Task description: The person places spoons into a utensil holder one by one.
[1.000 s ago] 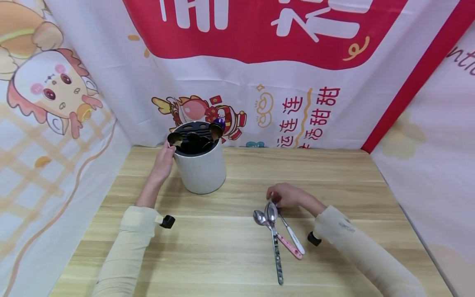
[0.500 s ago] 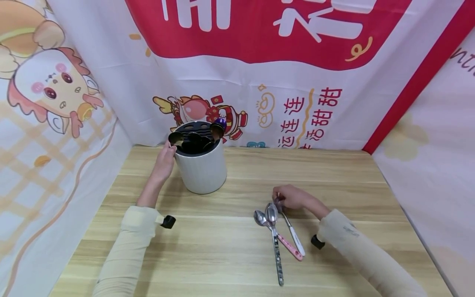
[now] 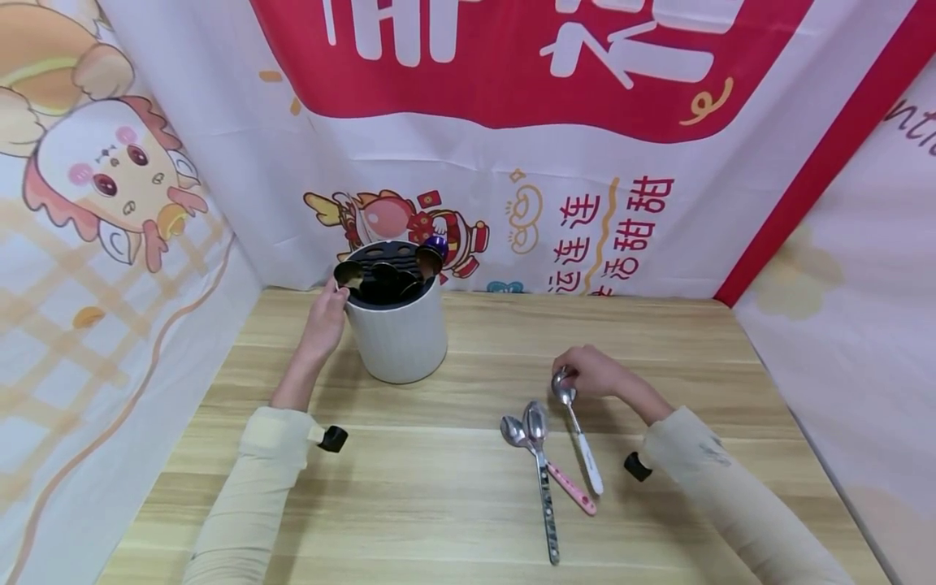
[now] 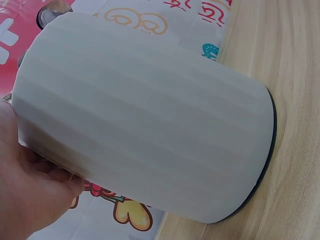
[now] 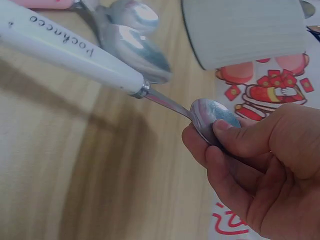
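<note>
My left hand (image 3: pixel 324 323) grips the upper left side of a white ribbed utensil holder (image 3: pixel 402 341) with a black slotted top, its thumb near the rim. Several dark, shiny spoon bowls (image 3: pixel 348 273) poke up from the holder. My right hand (image 3: pixel 594 372) pinches the metal bowl of a white-handled spoon (image 3: pixel 588 463) between thumb and fingers; in the right wrist view, lettering shows on the white handle (image 5: pixel 75 47). Beside it on the table, a spoon with a dark patterned handle (image 3: pixel 547 504) lies across a pink-handled spoon (image 3: pixel 574 489).
The wood-grain table (image 3: pixel 409 496) meets a printed white and red cloth (image 3: pixel 468 146) behind the holder. More printed cloth hangs along the left side (image 3: pixel 146 341) and right side (image 3: pixel 826 341).
My right hand has moved to the right with the white-handled spoon, drawing it away from the other two spoons. My left hand stays on the utensil holder.
</note>
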### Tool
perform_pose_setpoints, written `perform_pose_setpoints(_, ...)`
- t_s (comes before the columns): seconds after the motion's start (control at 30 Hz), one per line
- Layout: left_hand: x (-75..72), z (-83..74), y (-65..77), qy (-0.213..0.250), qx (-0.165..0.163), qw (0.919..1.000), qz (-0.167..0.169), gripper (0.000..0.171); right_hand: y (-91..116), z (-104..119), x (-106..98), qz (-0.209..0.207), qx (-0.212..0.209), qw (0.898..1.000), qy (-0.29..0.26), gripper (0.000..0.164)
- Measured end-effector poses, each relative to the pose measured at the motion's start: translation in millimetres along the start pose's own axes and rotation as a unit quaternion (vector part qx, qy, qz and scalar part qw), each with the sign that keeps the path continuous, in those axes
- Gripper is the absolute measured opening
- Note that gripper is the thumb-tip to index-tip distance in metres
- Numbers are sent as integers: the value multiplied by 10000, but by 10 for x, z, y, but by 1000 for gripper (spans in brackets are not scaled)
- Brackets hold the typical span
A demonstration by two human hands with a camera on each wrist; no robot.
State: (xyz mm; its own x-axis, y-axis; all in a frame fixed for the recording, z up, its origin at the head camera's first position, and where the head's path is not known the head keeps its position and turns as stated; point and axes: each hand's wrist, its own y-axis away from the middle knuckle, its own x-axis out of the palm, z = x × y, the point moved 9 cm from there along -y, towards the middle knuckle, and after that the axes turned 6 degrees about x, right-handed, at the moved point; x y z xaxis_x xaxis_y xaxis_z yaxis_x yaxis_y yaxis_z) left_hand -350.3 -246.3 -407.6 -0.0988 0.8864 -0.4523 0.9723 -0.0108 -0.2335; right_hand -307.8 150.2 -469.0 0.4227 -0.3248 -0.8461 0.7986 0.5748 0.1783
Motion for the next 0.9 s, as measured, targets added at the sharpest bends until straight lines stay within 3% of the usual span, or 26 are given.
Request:
perform_pose_setpoints(0.53,-5,6,6,7,2,10000,-41,62,108,227,-344,-593,98,9973,-415,14)
perform_pose_setpoints(0.9,7,13,25,45,-141,9998,119,63,139,384,-530,-861,254,9924,-844,17)
